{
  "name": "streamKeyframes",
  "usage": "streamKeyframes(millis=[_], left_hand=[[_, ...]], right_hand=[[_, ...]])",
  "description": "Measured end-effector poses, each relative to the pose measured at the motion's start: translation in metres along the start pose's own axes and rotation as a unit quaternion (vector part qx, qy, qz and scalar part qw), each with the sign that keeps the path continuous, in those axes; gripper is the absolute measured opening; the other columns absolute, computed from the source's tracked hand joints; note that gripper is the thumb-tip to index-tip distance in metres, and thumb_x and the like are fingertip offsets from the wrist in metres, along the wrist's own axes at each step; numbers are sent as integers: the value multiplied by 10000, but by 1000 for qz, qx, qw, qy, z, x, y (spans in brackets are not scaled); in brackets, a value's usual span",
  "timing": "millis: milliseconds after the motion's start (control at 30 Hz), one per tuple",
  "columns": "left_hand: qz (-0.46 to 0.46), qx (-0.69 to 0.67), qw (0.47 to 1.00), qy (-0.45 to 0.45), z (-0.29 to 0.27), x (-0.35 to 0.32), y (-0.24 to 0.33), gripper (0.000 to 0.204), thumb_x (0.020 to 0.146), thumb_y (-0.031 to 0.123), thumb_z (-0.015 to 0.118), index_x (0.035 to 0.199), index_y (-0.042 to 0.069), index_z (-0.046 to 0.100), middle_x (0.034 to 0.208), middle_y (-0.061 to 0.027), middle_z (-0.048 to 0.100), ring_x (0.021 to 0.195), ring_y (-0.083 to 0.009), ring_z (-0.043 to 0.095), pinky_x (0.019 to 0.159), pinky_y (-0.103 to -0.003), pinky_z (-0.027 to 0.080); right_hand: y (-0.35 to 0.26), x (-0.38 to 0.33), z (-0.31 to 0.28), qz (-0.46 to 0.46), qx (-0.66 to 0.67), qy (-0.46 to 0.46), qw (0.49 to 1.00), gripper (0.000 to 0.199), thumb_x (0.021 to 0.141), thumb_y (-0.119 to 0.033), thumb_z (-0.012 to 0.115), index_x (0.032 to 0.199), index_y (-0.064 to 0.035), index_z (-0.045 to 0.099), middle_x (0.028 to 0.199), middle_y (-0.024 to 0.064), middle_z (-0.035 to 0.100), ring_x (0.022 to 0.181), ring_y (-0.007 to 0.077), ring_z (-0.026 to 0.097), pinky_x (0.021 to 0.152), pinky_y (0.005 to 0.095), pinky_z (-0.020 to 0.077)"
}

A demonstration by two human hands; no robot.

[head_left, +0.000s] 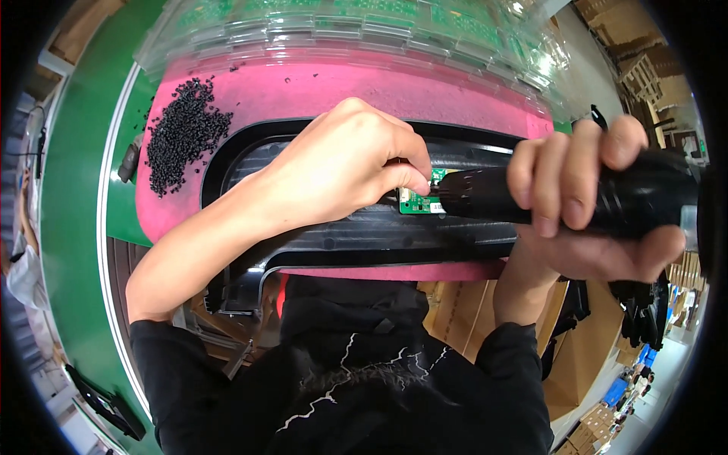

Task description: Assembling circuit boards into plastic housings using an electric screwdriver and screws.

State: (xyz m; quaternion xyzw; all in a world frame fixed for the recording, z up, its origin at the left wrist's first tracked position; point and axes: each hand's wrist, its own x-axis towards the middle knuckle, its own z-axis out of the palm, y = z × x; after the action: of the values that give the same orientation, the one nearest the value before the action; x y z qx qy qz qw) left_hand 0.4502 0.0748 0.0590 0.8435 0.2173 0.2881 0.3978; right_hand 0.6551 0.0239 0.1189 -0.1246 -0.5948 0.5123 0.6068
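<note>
Your right hand [599, 201] is wrapped around the black cylindrical power screwdriver [561, 199], its grip clamped on the barrel with three fingers curled over the top and the thumb underneath. The tool lies almost level, its nose pointing left and touching the small green circuit board [419, 199]. Your left hand [341, 163] rests over that same board, its grip pinched together with thumb and forefinger meeting at the board's upper edge, right beside the screwdriver's tip; whether a screw sits between them is too small to tell.

There is one circuit board under your hands, seated in the one long black moulded plastic housing [364, 235] that runs across the pink foam pad [303, 87] on the worktop. Near the pad's far-left corner lies one loose pile of small black screws [184, 130], too many to count. Along the far edge stand stacked clear plastic trays holding more green boards [356, 23]. Brown cardboard boxes [462, 311] sit below the near edge, to your right.
</note>
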Motion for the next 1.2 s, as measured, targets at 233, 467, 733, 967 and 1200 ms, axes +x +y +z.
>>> streamKeyframes(millis=[233, 467, 733, 967, 1200], left_hand=[[-15, 62, 996, 63, -2, -1, 1, 105, 904, 78, 632, 918, -23, 660, 799, -147, 660, 736, -294, 658, 674, -362, 513], [-5, 55, 994, 98, 1, -2, 1, 126, 936, 105, 587, 975, -12, 564, 898, -172, 612, 844, -373, 611, 724, -412, 480], [-15, 65, 997, 48, 1, -9, -4, 143, 885, 117, 636, 936, -6, 583, 832, -166, 638, 822, -393, 632, 710, -452, 497], [-28, 139, 986, -93, -2, -7, -5, 185, 875, 178, 671, 900, -3, 642, 871, -145, 669, 858, -350, 655, 733, -438, 518], [65, 47, 996, -43, -1, 0, -5, 207, 836, 174, 723, 884, -10, 641, 840, -125, 666, 778, -327, 653, 684, -399, 515]], right_hand=[[18, -4, 15, 80, -14, 34, 996, 687, 849, -700, 579, 1048, -52, 463, 619, 6, 512, 439, 104, 476, 461, 260, 414], [19, -8, 34, 121, -91, 42, 988, 714, 756, -654, 748, 998, -49, 456, 629, -3, 507, 473, 103, 478, 459, 255, 390], [23, -6, 49, 142, -163, 98, 971, 793, 727, -739, 702, 1044, -52, 468, 615, -29, 497, 448, 84, 462, 449, 246, 390], [14, -7, 14, -20, -19, 4, 1000, 739, 770, -729, 668, 1046, -68, 487, 628, -19, 514, 427, 96, 465, 454, 251, 380], [-3, -10, 10, -64, 0, 66, 996, 662, 775, -669, 688, 1025, -84, 502, 633, -33, 496, 448, 79, 473, 498, 239, 389]])
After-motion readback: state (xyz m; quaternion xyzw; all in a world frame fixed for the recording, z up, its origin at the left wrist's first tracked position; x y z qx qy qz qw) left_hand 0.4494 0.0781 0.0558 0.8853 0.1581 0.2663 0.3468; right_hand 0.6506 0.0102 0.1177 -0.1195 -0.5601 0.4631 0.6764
